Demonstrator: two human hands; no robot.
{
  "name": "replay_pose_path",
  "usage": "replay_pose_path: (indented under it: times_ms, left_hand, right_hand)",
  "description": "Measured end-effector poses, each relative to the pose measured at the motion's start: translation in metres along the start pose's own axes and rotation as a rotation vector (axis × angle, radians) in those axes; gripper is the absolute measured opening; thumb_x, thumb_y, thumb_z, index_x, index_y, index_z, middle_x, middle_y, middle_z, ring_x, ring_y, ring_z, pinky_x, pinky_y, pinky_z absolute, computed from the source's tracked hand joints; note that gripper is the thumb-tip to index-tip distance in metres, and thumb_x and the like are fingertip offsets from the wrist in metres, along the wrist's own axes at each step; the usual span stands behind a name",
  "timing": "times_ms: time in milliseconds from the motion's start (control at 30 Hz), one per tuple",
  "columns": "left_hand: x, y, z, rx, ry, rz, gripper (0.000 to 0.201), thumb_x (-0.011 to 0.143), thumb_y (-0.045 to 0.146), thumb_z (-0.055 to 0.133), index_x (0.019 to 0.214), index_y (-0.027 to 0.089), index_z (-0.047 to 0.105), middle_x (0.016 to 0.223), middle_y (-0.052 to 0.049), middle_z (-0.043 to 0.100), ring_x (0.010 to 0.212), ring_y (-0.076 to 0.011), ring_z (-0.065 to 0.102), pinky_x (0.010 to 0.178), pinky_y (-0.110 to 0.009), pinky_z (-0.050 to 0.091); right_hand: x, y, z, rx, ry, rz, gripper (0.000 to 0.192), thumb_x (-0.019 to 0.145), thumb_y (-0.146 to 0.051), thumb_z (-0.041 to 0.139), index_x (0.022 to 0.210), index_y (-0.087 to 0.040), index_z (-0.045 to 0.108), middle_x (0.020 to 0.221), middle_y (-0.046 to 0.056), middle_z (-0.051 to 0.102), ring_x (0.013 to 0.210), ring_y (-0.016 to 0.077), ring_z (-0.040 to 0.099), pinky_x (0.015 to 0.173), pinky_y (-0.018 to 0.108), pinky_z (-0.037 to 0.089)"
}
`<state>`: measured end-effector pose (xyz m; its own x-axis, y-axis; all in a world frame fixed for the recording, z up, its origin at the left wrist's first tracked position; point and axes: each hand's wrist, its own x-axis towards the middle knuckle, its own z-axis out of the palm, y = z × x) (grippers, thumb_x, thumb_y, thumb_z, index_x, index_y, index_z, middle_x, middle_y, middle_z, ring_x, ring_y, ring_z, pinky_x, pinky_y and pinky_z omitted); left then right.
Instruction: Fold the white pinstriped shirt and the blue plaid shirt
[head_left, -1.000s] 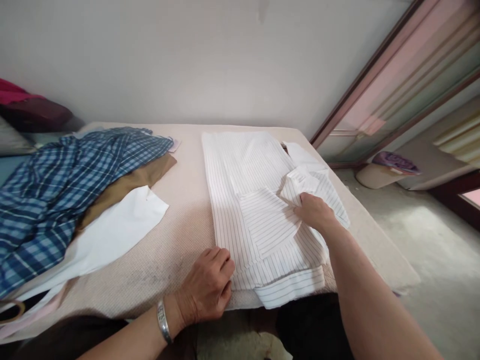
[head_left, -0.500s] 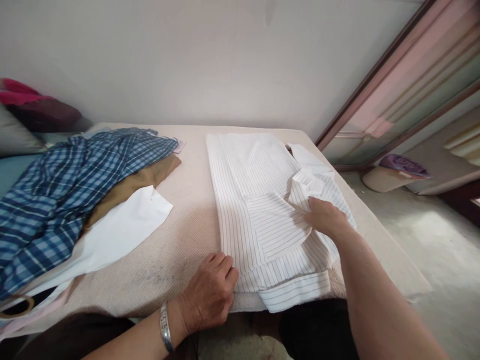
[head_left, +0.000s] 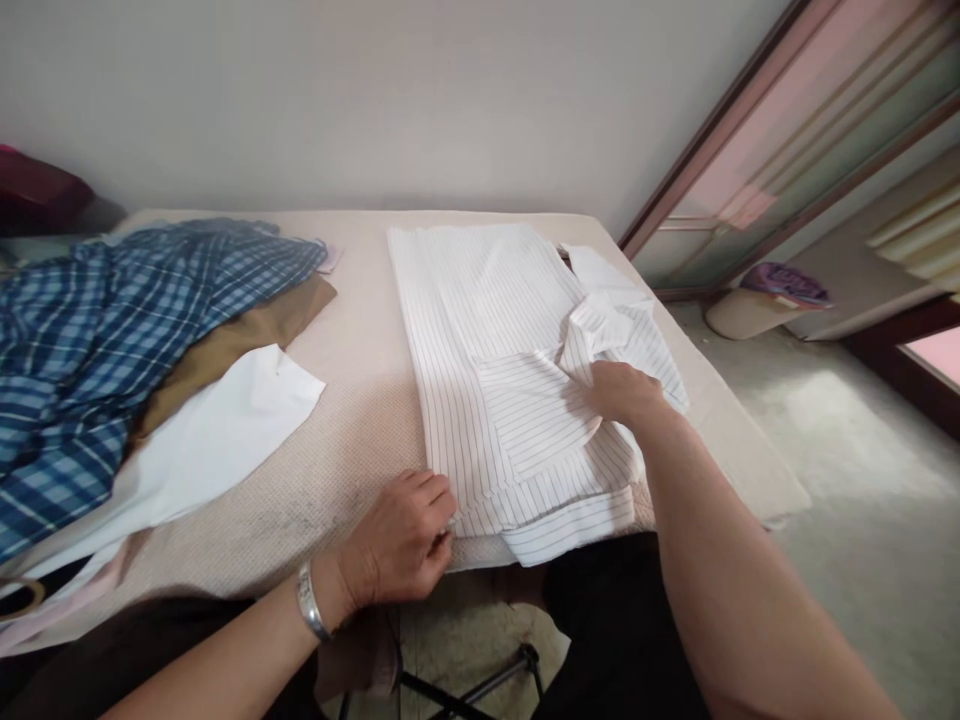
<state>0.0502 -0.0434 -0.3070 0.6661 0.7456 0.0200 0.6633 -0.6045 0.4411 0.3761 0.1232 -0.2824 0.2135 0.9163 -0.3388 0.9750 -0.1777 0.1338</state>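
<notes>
A white shirt with thin dark stripes (head_left: 450, 390) lies partly folded on the padded bed (head_left: 352, 420). At its near left corner my left hand (head_left: 412, 535) is closed, its curled fingers pinching the shirt's edge; a silver bracelet circles that wrist. My right hand (head_left: 626, 392) grips a bunched part of the same shirt near its collar, on the right side. Its fingertips are hidden in the cloth. One striped sleeve end hangs over the bed's front edge.
To the left lie a blue plaid garment (head_left: 142, 320), a brown cloth (head_left: 240, 345) and a white garment (head_left: 225, 435). Behind the bed rises a pale wall (head_left: 360, 110). A bin (head_left: 739, 312) with purple cloth stands on the floor at right. Dark stool legs (head_left: 480, 690) show below.
The view has tilted down and shifted right, so everything sits higher and further left in it. Both hands keep their places on the shirt, which looks the same.
</notes>
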Motion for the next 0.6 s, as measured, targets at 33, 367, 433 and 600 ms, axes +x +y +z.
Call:
replay_pose_path:
  times_ms: [33, 367, 433, 600]
  left_hand:
    - [0.000, -0.004, -0.002, -0.034, 0.015, -0.021, 0.010, 0.082, 0.012, 0.054, 0.085, 0.021, 0.050, 0.089, -0.005, 0.054, 0.085, -0.0226, 0.050, 0.079, -0.040, 0.044]
    - [0.000, -0.017, 0.001, 0.034, 0.181, -0.043, 0.014, 0.090, 0.009, 0.050, 0.098, 0.018, 0.057, 0.115, -0.011, 0.057, 0.106, -0.0260, 0.053, 0.093, -0.044, 0.049]
    - [0.000, -0.014, 0.004, 0.090, 0.135, -0.026, 0.012, 0.090, 0.010, 0.053, 0.098, 0.017, 0.057, 0.116, -0.013, 0.057, 0.108, -0.0282, 0.052, 0.094, -0.047, 0.049]
    - [0.002, -0.013, 0.010, 0.115, 0.089, -0.037, 0.010, 0.089, 0.010, 0.054, 0.096, 0.017, 0.056, 0.110, -0.011, 0.057, 0.103, -0.0274, 0.053, 0.091, -0.047, 0.050]
  right_hand:
    - [0.000, 0.000, 0.000, -0.011, -0.010, 0.000, 0.036, 0.092, -0.032, 0.060, 0.122, -0.014, 0.065, 0.118, 0.022, 0.067, 0.112, 0.0351, 0.064, 0.093, 0.048, 0.049]
    - [-0.001, -0.001, -0.003, -0.049, -0.066, -0.023, 0.033, 0.092, -0.031, 0.059, 0.120, -0.016, 0.065, 0.116, 0.019, 0.067, 0.112, 0.0334, 0.064, 0.090, 0.044, 0.050]
    - [-0.002, -0.001, -0.005, -0.048, -0.089, -0.032, 0.031, 0.092, -0.029, 0.056, 0.119, -0.016, 0.065, 0.113, 0.018, 0.068, 0.110, 0.0334, 0.065, 0.090, 0.046, 0.049]
    - [-0.003, 0.002, -0.005, -0.060, -0.117, -0.067, 0.026, 0.090, -0.023, 0.056, 0.113, -0.017, 0.065, 0.108, 0.016, 0.069, 0.108, 0.0328, 0.066, 0.088, 0.045, 0.049]
